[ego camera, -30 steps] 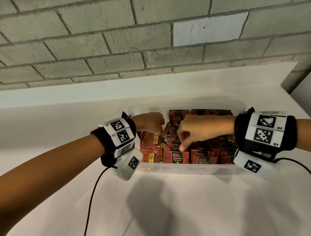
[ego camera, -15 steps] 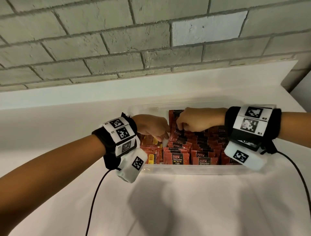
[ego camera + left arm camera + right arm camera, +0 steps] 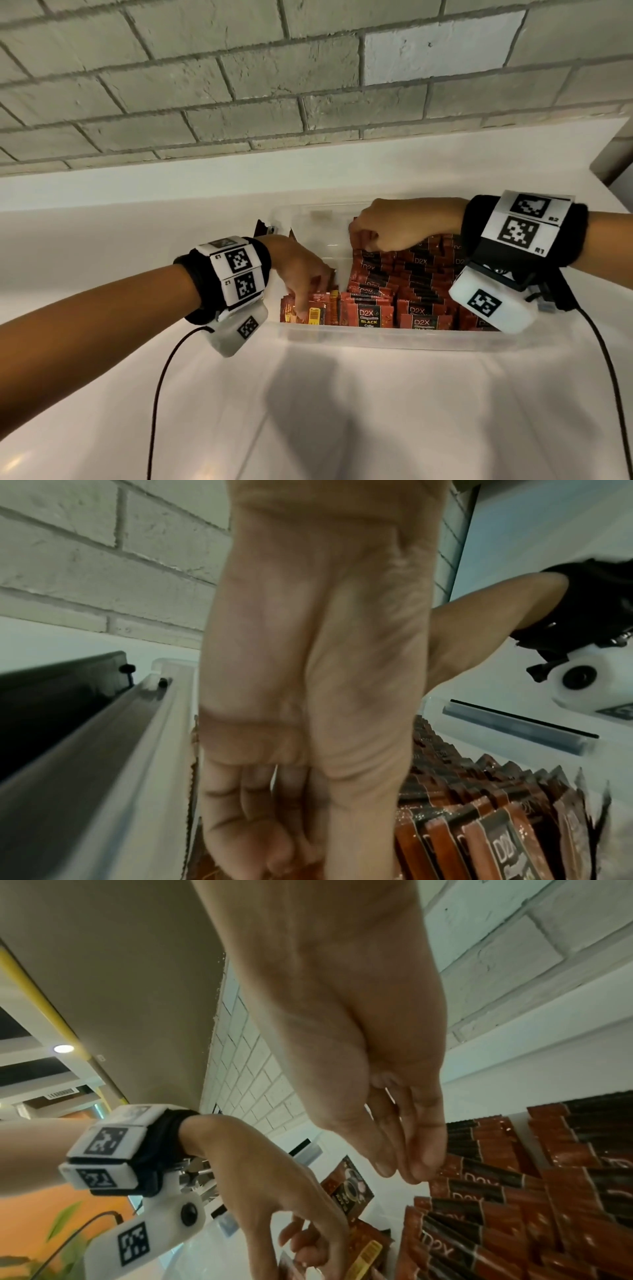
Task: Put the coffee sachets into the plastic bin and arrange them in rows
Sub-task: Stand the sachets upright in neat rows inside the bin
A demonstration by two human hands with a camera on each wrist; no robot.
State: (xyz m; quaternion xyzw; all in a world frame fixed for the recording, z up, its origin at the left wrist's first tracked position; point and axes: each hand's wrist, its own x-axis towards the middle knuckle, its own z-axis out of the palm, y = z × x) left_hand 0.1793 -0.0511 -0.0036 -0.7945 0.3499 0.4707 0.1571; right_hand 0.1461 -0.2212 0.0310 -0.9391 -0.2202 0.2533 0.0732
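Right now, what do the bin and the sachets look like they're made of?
Bin: clear, slightly frosted rigid plastic, by the look; the sachets show through its front wall. Coffee sachets: glossy printed film, probably foil-lined laminate, with glints and serrated top edges.

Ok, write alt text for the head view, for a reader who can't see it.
Two hands reach into a clear plastic bin on a white counter, sorting red coffee sachets stood in rows. The left hand grips sachets at the bin's near left; the right hand fingers the far end of a middle row. A brick wall rises behind.
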